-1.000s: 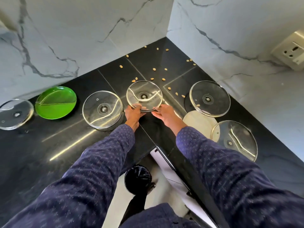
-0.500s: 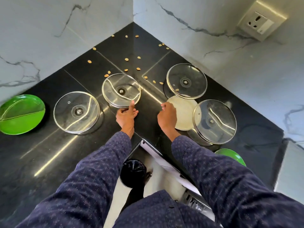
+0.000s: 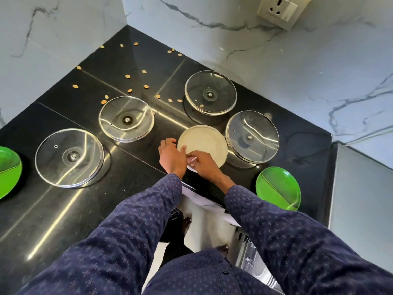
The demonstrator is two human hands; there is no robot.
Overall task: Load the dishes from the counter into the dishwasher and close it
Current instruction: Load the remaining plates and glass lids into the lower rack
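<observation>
A cream plate (image 3: 205,141) lies on the black counter (image 3: 131,179) near its front edge, among several glass lids. My left hand (image 3: 171,155) curls over the plate's left rim, thumb on its top. My right hand (image 3: 204,163) pinches the near rim, which looks slightly lifted. Glass lids sit close by: one (image 3: 252,136) touches the plate's right side, one (image 3: 210,92) is behind it, one (image 3: 126,119) is to the left and a larger one (image 3: 69,157) farther left. Green divided plates lie at the right (image 3: 278,188) and the left edge (image 3: 8,171).
Small brown seeds (image 3: 127,76) are scattered over the counter's back corner. Marble walls meet behind it, with a wall socket (image 3: 280,9) at the upper right. Below the counter edge a dishwasher rack (image 3: 253,254) shows between my arms, beside a black bin (image 3: 176,228).
Both hands left the middle glass lid and moved right onto the cream plate, which they now hold at its near rim. The view swung right, showing the right green plate.
</observation>
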